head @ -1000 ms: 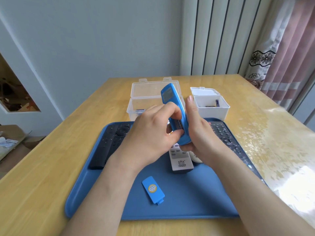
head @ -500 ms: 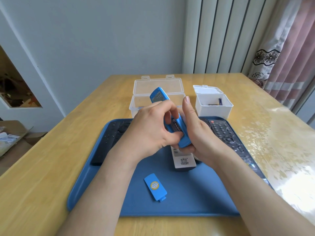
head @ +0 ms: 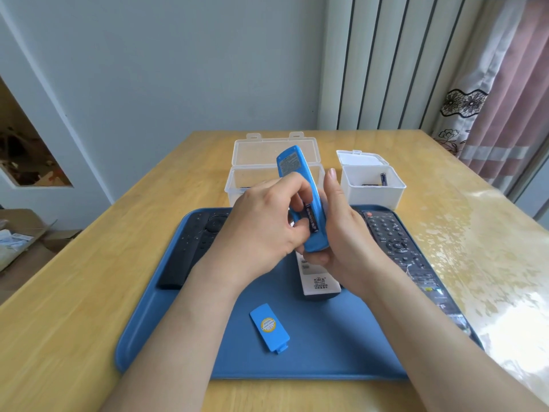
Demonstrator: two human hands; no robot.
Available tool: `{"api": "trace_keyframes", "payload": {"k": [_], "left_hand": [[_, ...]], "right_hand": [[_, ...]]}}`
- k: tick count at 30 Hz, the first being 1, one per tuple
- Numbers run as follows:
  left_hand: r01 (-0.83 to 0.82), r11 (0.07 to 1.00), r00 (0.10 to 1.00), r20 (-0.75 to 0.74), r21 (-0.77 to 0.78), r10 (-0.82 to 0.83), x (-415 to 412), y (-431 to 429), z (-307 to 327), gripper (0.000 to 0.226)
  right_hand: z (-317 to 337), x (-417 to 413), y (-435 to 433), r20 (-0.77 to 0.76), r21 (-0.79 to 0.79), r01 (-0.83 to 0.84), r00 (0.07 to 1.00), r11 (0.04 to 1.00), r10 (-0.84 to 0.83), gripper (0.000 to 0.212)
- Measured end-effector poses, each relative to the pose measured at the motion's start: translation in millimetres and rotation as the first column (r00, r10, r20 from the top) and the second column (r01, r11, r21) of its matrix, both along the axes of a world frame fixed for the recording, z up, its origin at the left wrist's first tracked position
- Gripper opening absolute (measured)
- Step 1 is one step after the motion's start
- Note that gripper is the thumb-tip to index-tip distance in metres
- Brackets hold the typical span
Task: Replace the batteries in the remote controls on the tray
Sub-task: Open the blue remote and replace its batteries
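Note:
A blue remote stands tilted above the blue tray, back side toward me, with its battery bay open and a dark battery showing in it. My right hand holds the remote's lower end from the right. My left hand curls round its left side, fingertips at the battery. The remote's blue cover lies loose on the tray. A slim black remote, a white remote and a wide black remote lie on the tray.
Behind the tray stand a clear open box and a white open box holding batteries. The wooden table has a glossy right part. A cardboard box sits on the floor at left.
The remote's top has swung slightly right and more upright. My left thumb and fingers have shifted along the battery bay. Both hands stay above the tray's middle.

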State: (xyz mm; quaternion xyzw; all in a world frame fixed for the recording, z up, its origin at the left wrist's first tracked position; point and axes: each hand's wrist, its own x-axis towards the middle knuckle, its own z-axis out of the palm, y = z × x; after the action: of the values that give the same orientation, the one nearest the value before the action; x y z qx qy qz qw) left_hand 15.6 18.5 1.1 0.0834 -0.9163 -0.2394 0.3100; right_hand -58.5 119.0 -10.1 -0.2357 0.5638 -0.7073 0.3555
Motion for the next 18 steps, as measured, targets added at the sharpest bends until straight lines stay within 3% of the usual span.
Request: {"api": "trace_keyframes", "payload": {"k": [5, 18], "left_hand": [[0.024, 0.987, 0.993, -0.114, 0.162, -0.005, -2, 8, -2, 0.02], [-0.039, 0.997, 0.956, -0.288, 0.064, 0.056, -6, 10, -7, 0.026]], "right_hand": [[2, -4, 0, 0.128, -0.099, 0.078, 0.99, 0.992, -0.065, 0.061], [4, -2, -1, -0.007, -0.057, 0.132, 0.991, 0.99, -0.132, 0.063]]}}
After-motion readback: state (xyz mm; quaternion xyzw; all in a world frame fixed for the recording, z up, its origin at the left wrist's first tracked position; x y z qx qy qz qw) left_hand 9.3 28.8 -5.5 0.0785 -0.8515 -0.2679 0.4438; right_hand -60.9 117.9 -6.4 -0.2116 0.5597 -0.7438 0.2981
